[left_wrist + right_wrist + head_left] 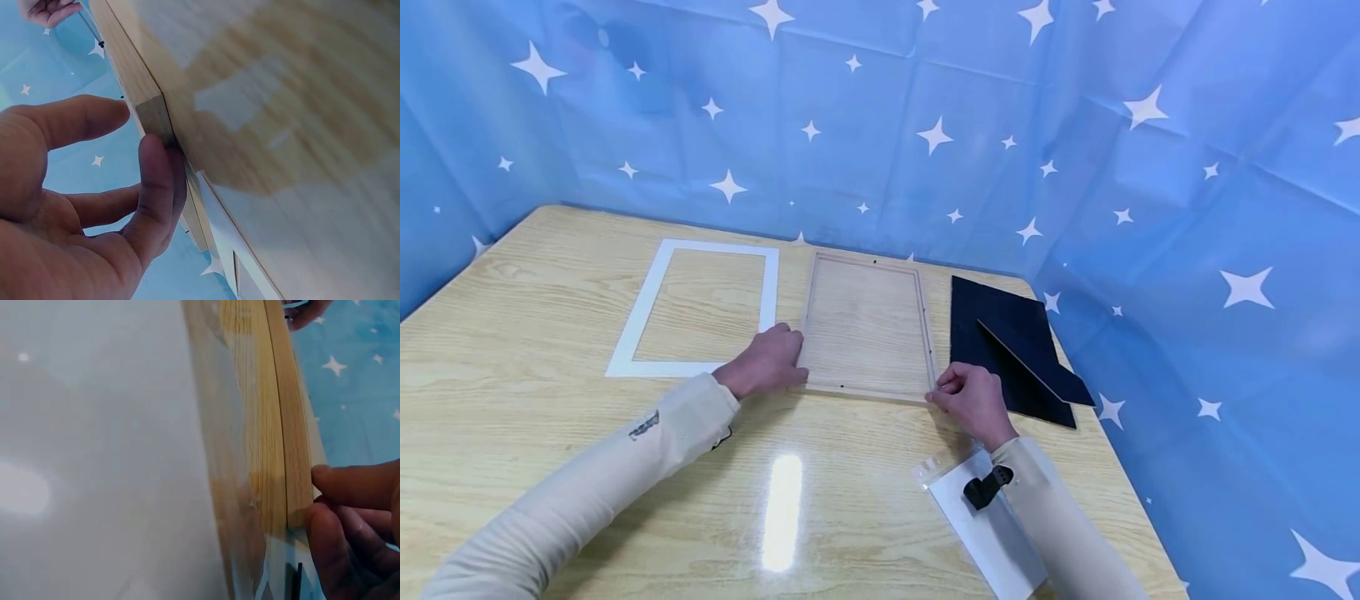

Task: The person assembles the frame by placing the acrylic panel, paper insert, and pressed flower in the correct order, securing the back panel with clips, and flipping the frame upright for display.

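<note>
A light wooden picture frame (872,393) lies on the table with small dark tabs along its rails. At its near left corner my left hand (767,362) holds the rail, thumb on the near side and fingers along the outer side; the left wrist view shows the frame's corner (153,112) between them. My right hand (973,400) pinches the near right corner, with thumb and index finger on the frame's rail (294,437) in the right wrist view. Whether a clear pane sits inside the frame I cannot tell.
A white mat border (643,310) lies left of the frame. To the right is a black backing board (992,300) with its easel leg (1037,364) raised. Under my right forearm lies a white sheet in a clear sleeve (981,533). A blue starred curtain (850,100) rises behind the wooden table (700,467).
</note>
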`<action>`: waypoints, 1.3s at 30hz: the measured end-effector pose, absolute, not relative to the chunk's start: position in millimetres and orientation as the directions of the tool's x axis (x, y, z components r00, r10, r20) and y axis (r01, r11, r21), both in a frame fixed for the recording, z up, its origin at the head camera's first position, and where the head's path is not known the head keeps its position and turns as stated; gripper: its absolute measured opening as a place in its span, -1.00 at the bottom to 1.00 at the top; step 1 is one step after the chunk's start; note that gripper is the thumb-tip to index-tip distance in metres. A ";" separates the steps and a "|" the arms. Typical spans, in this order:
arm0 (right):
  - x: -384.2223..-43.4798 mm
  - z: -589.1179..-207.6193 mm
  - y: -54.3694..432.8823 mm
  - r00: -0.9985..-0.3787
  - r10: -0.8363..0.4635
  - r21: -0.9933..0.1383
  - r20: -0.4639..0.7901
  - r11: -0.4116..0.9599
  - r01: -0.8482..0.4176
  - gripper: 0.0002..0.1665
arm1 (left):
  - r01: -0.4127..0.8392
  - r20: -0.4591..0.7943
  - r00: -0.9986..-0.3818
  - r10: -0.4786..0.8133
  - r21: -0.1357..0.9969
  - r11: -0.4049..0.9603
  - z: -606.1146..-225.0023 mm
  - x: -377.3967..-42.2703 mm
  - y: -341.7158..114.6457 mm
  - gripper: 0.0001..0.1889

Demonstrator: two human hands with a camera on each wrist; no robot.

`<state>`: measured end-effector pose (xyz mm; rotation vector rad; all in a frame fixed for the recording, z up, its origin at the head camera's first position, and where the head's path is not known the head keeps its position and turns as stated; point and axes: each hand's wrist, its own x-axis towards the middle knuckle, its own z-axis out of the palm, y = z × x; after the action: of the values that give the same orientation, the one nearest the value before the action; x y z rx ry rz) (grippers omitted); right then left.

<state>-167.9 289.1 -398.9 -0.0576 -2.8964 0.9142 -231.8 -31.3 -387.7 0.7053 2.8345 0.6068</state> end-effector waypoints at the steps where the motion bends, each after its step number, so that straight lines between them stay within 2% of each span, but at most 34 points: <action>1: -167.7 -399.0 289.8 -0.994 0.068 -0.565 0.086 0.825 0.008 -0.85 | 0.417 -0.051 -0.876 0.479 0.419 0.807 -387.8 -231.9 -30.7 -0.79; 8: -167.2 -400.6 291.2 -0.998 0.056 -0.559 0.004 0.828 0.044 -0.88 | 0.448 -0.025 -0.869 0.494 0.384 0.808 -390.1 -232.3 -30.3 -0.80; 11: -168.9 -400.3 291.5 -0.999 0.041 -0.547 0.010 0.837 0.029 -0.89 | 0.470 -0.019 -0.860 0.511 0.363 0.805 -388.9 -233.0 -30.7 -0.81; 15: -169.5 -399.6 291.6 -0.999 0.046 -0.546 0.010 0.837 0.033 -0.77 | 0.479 -0.044 -0.847 0.530 0.371 0.796 -385.4 -234.0 -31.1 -0.80; 18: -169.2 -400.1 291.6 -0.999 0.048 -0.551 0.000 0.834 0.040 -0.68 | 0.451 -0.077 -0.845 0.529 0.427 0.783 -383.1 -234.0 -31.0 -0.60; 21: -169.5 -401.3 291.4 -0.999 0.037 -0.551 0.006 0.834 0.028 -0.67 | 0.425 -0.097 -0.851 0.517 0.451 0.785 -382.5 -233.9 -30.6 -0.54; 25: -169.8 -401.8 291.0 -0.999 0.026 -0.554 0.020 0.832 0.011 -0.67 | 0.431 -0.101 -0.850 0.517 0.430 0.793 -383.6 -234.8 -30.3 -0.86; 26: -169.7 -401.6 290.9 -0.999 0.024 -0.556 0.020 0.831 0.009 -0.67 | 0.436 -0.096 -0.849 0.520 0.430 0.791 -383.9 -235.2 -30.2 -0.88; 39: -168.1 -400.0 288.7 -0.999 -0.034 -0.558 -0.040 0.830 -0.006 -0.78 | 0.469 -0.069 -0.846 0.529 0.379 0.798 -385.4 -233.6 -29.3 -0.87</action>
<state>-168.1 288.7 -400.0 0.0327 -3.0513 0.9297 -233.6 -29.3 -385.4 0.7874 2.8142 0.5268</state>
